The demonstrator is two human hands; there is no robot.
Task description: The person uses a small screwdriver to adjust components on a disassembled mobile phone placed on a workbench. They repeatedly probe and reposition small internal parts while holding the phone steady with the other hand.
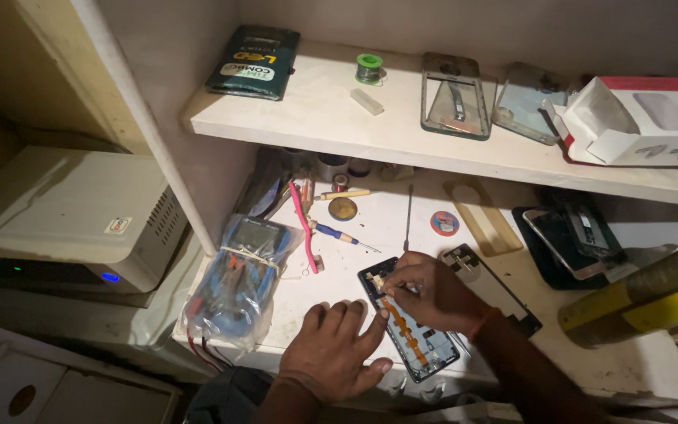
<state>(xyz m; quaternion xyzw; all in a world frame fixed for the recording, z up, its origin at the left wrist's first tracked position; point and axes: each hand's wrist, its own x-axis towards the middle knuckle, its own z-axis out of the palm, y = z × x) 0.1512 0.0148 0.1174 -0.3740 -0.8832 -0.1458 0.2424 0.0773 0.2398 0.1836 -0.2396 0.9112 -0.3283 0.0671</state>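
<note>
My left hand (331, 353) flat, released, pinning opened phone (410, 322) on desk (637, 369). My right hand (425, 294) pinching small part near phone's top. Back already off; screen frame (492, 286) just right; reassembly remains, I judge.

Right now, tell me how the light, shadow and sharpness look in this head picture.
Head view: dim, warm light; the upper shelf is brightest. Its shadow darkens the back of the bench beneath it. Corners fall off dark, lower left and right especially. Both hands, left and right, and the opened phone are lit but slightly soft. The yellow can shows a mild sheen.
</note>
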